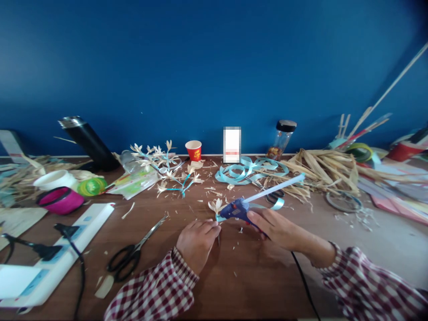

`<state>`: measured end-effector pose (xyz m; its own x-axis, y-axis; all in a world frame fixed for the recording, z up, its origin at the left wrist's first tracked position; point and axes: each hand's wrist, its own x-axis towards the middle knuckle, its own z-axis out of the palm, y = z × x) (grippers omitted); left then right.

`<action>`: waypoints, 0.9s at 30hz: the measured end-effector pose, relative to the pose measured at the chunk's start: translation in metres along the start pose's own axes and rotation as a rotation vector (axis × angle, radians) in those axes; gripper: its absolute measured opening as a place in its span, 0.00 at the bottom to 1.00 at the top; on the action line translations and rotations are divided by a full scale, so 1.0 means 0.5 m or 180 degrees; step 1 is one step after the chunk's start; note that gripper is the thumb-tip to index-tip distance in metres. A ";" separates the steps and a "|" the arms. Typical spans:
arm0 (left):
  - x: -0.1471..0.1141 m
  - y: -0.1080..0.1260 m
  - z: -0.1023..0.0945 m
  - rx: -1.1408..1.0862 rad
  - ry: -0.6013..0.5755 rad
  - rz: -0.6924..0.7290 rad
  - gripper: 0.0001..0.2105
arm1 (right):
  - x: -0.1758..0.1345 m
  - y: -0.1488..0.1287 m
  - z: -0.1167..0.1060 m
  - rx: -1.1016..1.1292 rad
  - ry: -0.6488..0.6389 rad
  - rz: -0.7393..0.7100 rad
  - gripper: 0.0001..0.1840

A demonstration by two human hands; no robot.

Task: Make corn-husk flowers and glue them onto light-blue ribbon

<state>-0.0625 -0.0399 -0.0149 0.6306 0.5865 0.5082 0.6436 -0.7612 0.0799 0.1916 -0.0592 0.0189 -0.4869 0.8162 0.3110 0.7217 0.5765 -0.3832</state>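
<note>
My right hand [272, 227] grips a blue hot glue gun [236, 208]; a long pale glue stick [274, 189] sticks out of its back end. The nozzle points left and meets, or nearly meets, the stem of a small cream husk flower [216, 206]. My left hand [198, 240] is closed at the base of that flower, fingers pinched round its stem, which has light blue ribbon [220, 218] at it. How the fingertips hold the stem is partly hidden. Black-handled scissors [135, 252] lie left of my left hand.
Behind lie finished-looking flower sprigs [182, 185], a red paper cup [194, 150], coiled blue ribbon [234, 174] and dry husks [324, 169]. A white power strip [67, 254] with cables sits at left. The glue gun's black cord [304, 281] runs toward the front edge.
</note>
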 end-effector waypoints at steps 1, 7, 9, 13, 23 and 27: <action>0.000 0.000 0.000 -0.0008 0.0001 -0.0001 0.09 | -0.002 0.004 0.002 -0.0140 0.0014 -0.0119 0.21; -0.002 -0.001 0.002 -0.0003 0.0007 -0.0021 0.08 | -0.004 0.001 0.001 -0.0486 -0.0060 -0.0318 0.21; -0.002 -0.001 0.001 -0.0002 0.0000 -0.0019 0.08 | -0.005 0.004 0.005 -0.0652 0.0082 -0.0477 0.20; -0.001 -0.001 0.000 -0.0032 -0.0003 -0.0019 0.09 | -0.011 0.020 0.009 -0.0839 0.0284 -0.0782 0.20; 0.001 0.000 -0.001 0.0011 0.0008 -0.0020 0.08 | 0.007 -0.013 -0.014 0.0690 -0.0413 0.0767 0.20; 0.001 0.001 -0.002 -0.0006 0.0033 -0.0015 0.08 | -0.011 0.019 0.006 -0.0046 -0.0128 -0.0048 0.19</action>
<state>-0.0623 -0.0404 -0.0139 0.6230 0.5873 0.5167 0.6458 -0.7589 0.0839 0.1994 -0.0581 0.0108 -0.5171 0.8084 0.2812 0.7210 0.5884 -0.3659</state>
